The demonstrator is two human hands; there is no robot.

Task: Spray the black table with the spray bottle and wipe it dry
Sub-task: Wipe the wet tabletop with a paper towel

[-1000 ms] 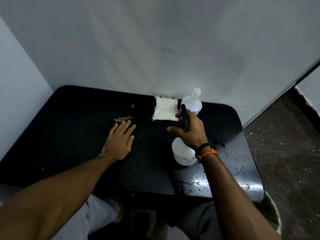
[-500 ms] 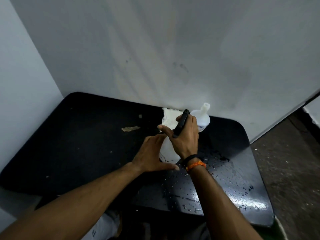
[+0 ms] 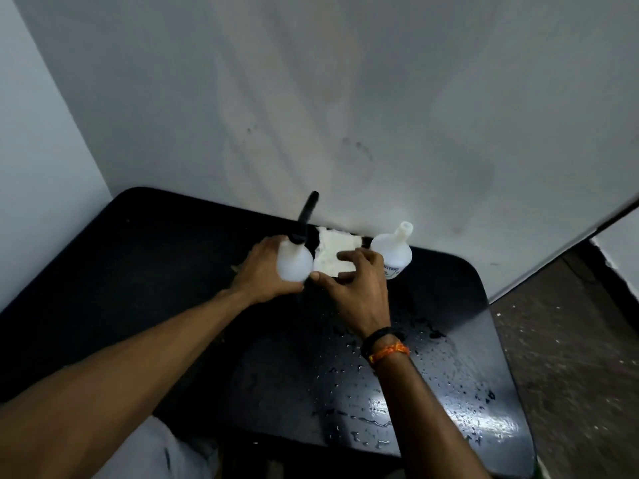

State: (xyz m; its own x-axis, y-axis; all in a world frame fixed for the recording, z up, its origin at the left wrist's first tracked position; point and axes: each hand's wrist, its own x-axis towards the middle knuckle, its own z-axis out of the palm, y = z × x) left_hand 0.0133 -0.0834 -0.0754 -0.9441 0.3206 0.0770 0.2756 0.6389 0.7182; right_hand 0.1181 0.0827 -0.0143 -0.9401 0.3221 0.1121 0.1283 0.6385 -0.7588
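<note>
The left hand (image 3: 266,271) grips the spray bottle (image 3: 294,261), nozzle pointing away; the right hand (image 3: 359,285), fingers relaxed, lies just beside it over the wet worktop (image 3: 432,392).

- A bare indoor corner: plain white walls (image 3: 345,98) meet behind a black table (image 3: 155,271).
- Rough speckled concrete floor (image 3: 570,340) suggests a utility room.

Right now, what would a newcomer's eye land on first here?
Two hands meeting mid-table: the left hand holds a white spray bottle with a black nozzle pointing up, while the right hand spreads its fingers over a white cloth by the wall. A second white bottle stands just right of the cloth. Water droplets glisten on the near right part of the black table.
</note>
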